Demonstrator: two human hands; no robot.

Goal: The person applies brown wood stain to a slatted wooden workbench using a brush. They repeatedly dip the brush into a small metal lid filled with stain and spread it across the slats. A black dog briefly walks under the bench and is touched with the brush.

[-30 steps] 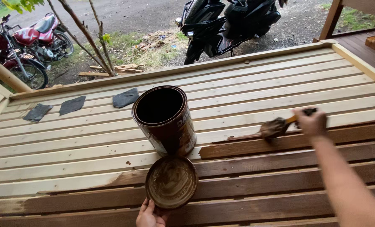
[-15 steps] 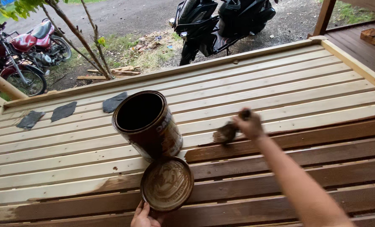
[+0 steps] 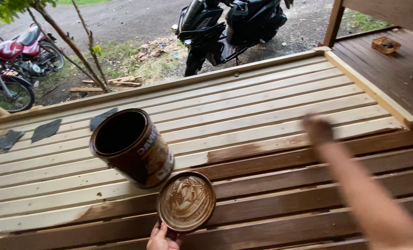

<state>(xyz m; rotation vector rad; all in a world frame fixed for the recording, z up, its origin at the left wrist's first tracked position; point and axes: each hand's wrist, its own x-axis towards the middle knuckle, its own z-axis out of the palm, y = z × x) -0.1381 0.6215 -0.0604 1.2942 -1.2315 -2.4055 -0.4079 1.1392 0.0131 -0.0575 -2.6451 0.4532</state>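
Staining the slatted deck boards, one plank at a time.

Head view: my right hand (image 3: 318, 129) is out over the slats (image 3: 262, 99), blurred, so I cannot tell whether it grips anything. My left hand (image 3: 162, 237) pinches the edge of the round stain-coated lid (image 3: 186, 202), just below the open stain can (image 3: 131, 147). A fresh brown stripe (image 3: 248, 150) marks the current plank; I judge it next needs strokes leftward onto bare wood.
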